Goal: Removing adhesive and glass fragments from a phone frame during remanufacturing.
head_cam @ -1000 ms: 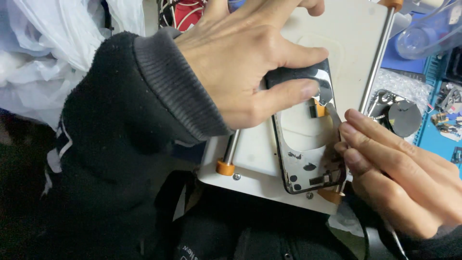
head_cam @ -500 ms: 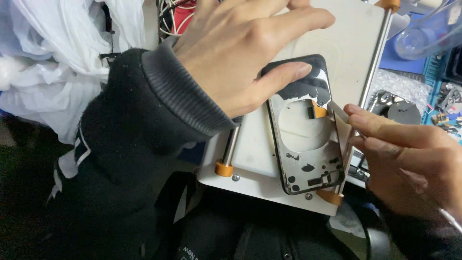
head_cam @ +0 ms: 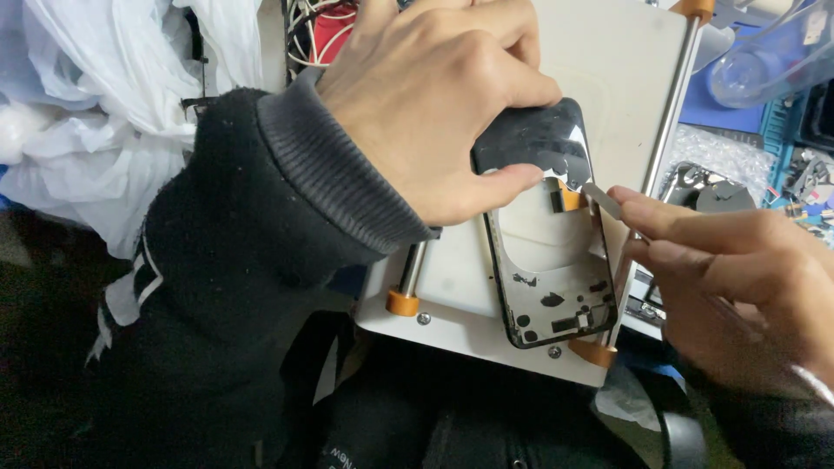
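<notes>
Phone frame (head_cam: 552, 278) lay on one white heating plate (head_cam: 608, 78), between two steel rods capped by three visible orange stoppers. Crumpled white plastic (head_cam: 113, 113) sat far left. Left hand (head_cam: 426, 104) pressed curled fingers on its dark top; right hand (head_cam: 738, 278) pinched a thin blade (head_cam: 601, 200) at its edge.

A black phone frame (head_cam: 556, 287) is pressed onto a white heating plate (head_cam: 608, 69) by the left hand (head_cam: 434, 113). A thin flat blade (head_cam: 601, 198), pinched by the right hand (head_cam: 738, 269), is held against the frame's right edge.
</notes>
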